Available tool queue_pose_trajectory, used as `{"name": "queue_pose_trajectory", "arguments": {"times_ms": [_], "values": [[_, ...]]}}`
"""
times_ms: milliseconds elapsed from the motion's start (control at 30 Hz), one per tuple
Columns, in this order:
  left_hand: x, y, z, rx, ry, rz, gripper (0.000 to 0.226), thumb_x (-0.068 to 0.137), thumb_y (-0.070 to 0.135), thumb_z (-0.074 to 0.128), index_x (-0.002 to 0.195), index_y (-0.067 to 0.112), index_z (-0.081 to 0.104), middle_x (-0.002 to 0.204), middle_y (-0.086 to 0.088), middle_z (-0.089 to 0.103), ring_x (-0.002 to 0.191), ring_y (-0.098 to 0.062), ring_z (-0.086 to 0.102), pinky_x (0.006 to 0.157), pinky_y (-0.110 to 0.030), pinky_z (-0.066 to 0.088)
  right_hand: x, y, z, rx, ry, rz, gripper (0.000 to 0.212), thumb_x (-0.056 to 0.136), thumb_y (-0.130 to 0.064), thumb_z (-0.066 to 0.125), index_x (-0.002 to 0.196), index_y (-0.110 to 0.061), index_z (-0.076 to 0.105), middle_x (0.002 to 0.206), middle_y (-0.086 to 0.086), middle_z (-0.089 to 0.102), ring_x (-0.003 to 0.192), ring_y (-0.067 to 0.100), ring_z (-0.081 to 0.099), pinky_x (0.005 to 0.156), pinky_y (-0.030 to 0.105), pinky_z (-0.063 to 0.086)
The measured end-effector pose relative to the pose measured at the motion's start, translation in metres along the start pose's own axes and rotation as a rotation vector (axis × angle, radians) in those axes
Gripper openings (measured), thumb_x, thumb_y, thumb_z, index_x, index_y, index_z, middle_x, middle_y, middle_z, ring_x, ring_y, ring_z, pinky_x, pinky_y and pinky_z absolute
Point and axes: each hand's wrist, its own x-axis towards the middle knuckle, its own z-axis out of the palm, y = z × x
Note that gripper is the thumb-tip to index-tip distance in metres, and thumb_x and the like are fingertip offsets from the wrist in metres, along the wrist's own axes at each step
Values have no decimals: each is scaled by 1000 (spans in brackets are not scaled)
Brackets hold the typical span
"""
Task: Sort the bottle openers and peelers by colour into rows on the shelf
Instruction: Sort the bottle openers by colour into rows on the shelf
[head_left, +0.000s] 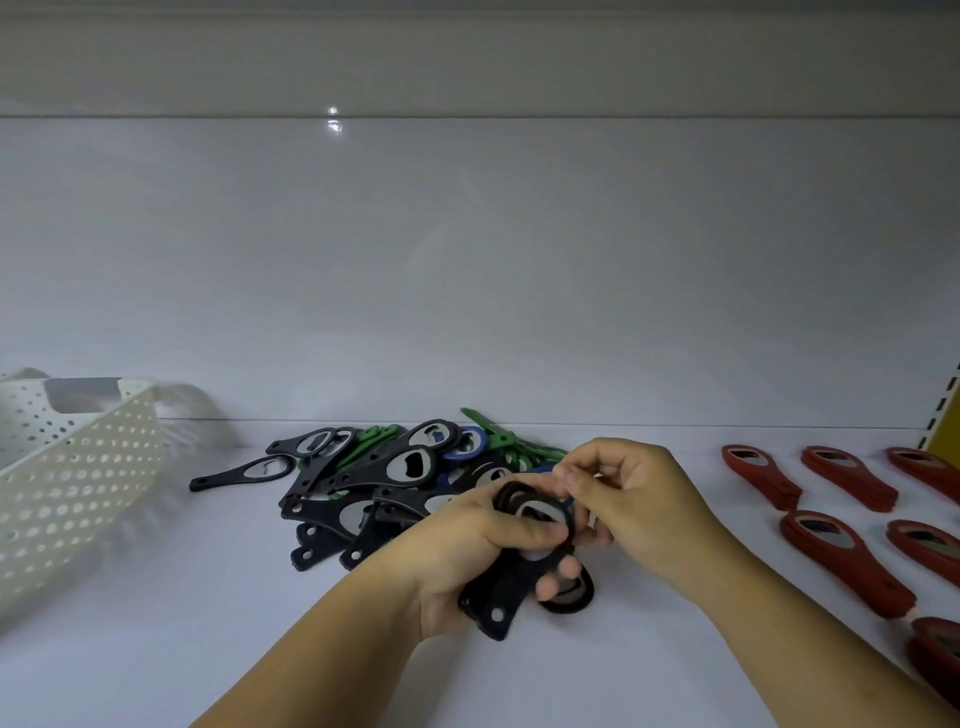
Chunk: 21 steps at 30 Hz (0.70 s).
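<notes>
Shelf contents by count. Red bottle openers: six stacks in view, some cut off by the frame edge, so the number in each stack cannot be told. Black bottle openers: at least eight in the mixed pile; overlap prevents an exact figure. One further hand-held stack of black openers, with several pieces, and one single black opener beneath it. Blue bottle openers: at least one. Green peelers: several, tangled and uncountable. White perforated basket: one. Hands: two, left hand and right hand.
</notes>
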Motion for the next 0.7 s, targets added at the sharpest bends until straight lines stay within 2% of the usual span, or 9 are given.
{"name": "queue_pose_trajectory", "arguments": {"times_ms": [67,167,300,367,500,633,700], "values": [[1,-1,-2,-6,32,-16,37,86,-12,49,120,3,55,94,-24,66,62,-26,59,45,-24,46,4,4,-4,-73,55,-14,16,87,-14,65,72,-18,69,67,3,68,51,7,52,52,19,45],[1,1,0,-21,147,19,31,92,-4,42,117,7,57,92,-23,70,57,-23,61,45,-24,49,7,10,-12,-312,101,8,19,83,-26,69,65,-20,67,60,-4,62,55,6,49,58,23,41],[-2,9,-3,-153,292,46,18,96,20,44,104,17,60,84,-14,70,48,-19,57,37,-19,43,0,10,-13,-708,-177,172,43,69,-59,71,66,-17,62,57,-7,52,54,8,45,55,26,36],[-1,10,-5,-179,302,43,13,94,29,49,96,18,57,76,-9,65,43,-14,47,34,-16,35,-6,7,-9,-830,-275,178,45,64,-64,72,69,-21,60,61,-9,53,56,6,46,54,24,35],[3,8,-9,-242,302,100,19,80,23,61,98,16,56,72,-8,52,46,-13,36,31,-17,28,-7,7,-5,-825,-337,175,35,69,-53,76,70,-22,59,66,-9,53,57,7,46,53,23,34],[3,11,-6,-314,305,112,20,86,18,54,105,17,58,77,-14,54,54,-19,43,38,-21,34,-4,10,-7,-758,-338,200,31,74,-45,74,76,-17,62,70,-4,56,61,11,48,58,27,38],[2,12,-4,-365,319,107,18,90,18,48,105,15,58,80,-18,58,57,-23,50,42,-22,43,-2,9,-9,-702,-312,211,28,79,-43,70,76,-19,57,69,-6,55,59,10,50,59,27,40]]}}
